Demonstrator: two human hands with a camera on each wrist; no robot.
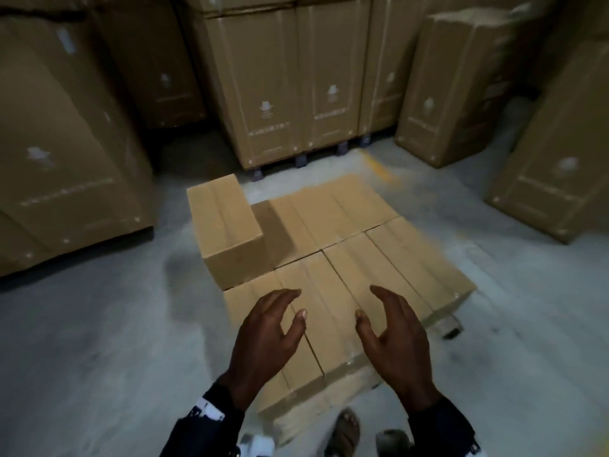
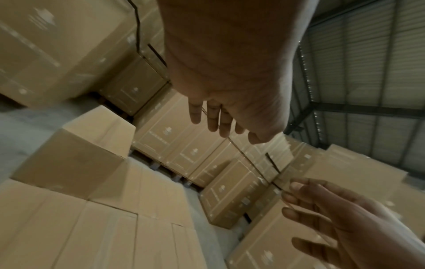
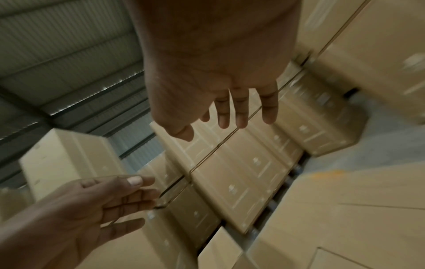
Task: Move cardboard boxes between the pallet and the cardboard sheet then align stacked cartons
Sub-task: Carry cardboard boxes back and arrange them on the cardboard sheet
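Observation:
A low layer of plain cardboard boxes (image 1: 362,255) sits on a pallet on the floor before me. One more box (image 1: 227,229) stands on top at the layer's far left corner. My left hand (image 1: 273,328) and right hand (image 1: 392,328) hover side by side above the near boxes, palms facing each other, fingers spread and holding nothing. In the left wrist view the left hand (image 2: 220,116) shows relaxed fingers, with the upper box (image 2: 76,151) to its left and the right hand (image 2: 326,214) at lower right. The right wrist view shows the right hand (image 3: 232,111) open too.
Tall printed cartons (image 1: 296,80) on pallets line the back, with more at the left (image 1: 62,143) and right (image 1: 557,150). Bare grey concrete floor (image 1: 99,341) surrounds the low stack. A sandalled foot (image 1: 346,433) shows at the bottom edge.

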